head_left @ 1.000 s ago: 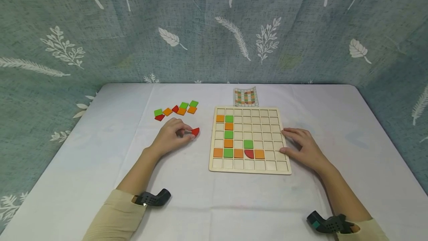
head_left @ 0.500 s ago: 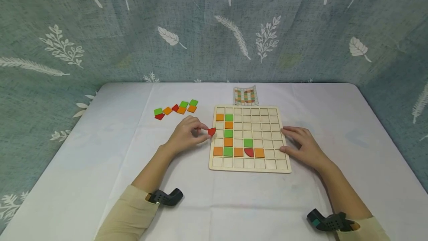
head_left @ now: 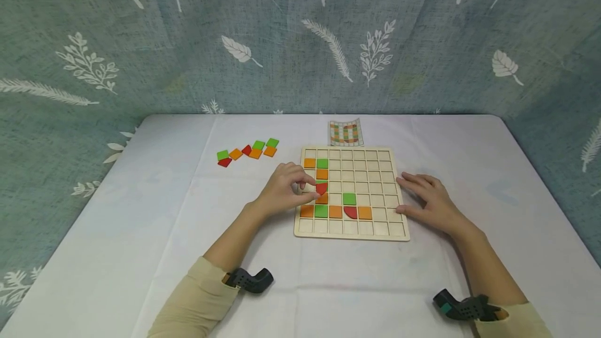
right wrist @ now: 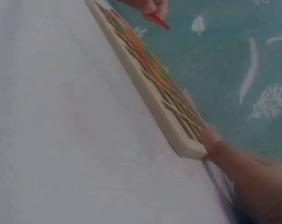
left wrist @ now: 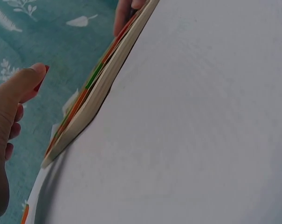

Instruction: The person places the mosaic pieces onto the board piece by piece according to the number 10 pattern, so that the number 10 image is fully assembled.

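Note:
Between thumb and fingertips, my left hand (head_left: 286, 189) pinches a red quarter-round tile (head_left: 321, 189). It is held above the left part of a wooden grid board (head_left: 352, 230), over the column of green and orange squares. In the right wrist view the red tile (right wrist: 159, 21) is clearly raised off the board. My right hand (head_left: 432, 205) rests its thumb and fingertips against the board's right edge, fingers fairly straight. Orange and green square tiles sit in the grid, with another red quarter-round tile (head_left: 350, 212) in a lower row below a green square (head_left: 349, 198).
Loose green, orange and red tiles (head_left: 255, 154) lie on the white cloth left of the board. Behind the board is a small pattern card (head_left: 346, 132) with a coloured grid. A leaf-print curtain (head_left: 281, 40) hangs behind the table.
The left hand has moved right with the red tile, from the cloth beside the board to over its left columns. The right hand has stayed at the board's right edge.

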`<state>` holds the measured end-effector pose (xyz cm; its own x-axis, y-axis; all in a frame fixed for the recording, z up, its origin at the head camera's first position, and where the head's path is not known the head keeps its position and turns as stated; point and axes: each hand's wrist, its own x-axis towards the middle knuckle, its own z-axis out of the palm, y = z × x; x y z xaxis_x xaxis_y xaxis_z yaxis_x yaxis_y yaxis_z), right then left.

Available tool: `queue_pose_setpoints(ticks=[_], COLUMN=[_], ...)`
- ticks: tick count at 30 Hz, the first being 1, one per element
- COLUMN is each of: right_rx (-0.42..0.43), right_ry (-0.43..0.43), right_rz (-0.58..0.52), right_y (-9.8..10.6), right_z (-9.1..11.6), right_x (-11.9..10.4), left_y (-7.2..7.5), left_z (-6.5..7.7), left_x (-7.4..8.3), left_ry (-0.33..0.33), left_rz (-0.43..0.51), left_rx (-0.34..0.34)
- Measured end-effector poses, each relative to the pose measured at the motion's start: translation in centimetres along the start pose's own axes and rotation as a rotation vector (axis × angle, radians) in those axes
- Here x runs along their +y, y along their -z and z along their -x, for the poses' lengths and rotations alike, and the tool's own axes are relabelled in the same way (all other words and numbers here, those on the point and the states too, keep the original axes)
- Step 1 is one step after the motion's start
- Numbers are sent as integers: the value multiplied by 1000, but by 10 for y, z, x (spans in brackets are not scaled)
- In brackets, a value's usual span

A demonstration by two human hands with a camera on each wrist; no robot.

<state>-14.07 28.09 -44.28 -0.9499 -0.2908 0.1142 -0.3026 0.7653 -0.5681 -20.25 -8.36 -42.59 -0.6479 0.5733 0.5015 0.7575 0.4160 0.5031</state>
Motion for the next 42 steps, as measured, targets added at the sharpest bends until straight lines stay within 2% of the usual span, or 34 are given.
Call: queue_pose_setpoints(ticks=[5,10,20,28,32,38,42], right_rx=[46,67,108,72,72,84,87], right_ry=[19,37,94,62,61,69,63], right_rz=[33,43,30,31,30,15,5], right_y=[-1,-3,-6,-6,-6,-6,-5], right_z=[2,2,-1,1,0,1,1], right_x=[3,3,5,3,3,2,2], left_y=[-8,-20,-44,-66,-73,-81,-84], left_z=[-5,-10,-23,-33,-36,-37,-36], left_x=[8,18,39,60,68,71,71], left_ry=[-43,-82,-96,-31,-20,-13,-12], left_rz=[8,-9,-35,-113,-140,-192,-224], left_rx=[-14,1,11,-125,-170,-235,-245])
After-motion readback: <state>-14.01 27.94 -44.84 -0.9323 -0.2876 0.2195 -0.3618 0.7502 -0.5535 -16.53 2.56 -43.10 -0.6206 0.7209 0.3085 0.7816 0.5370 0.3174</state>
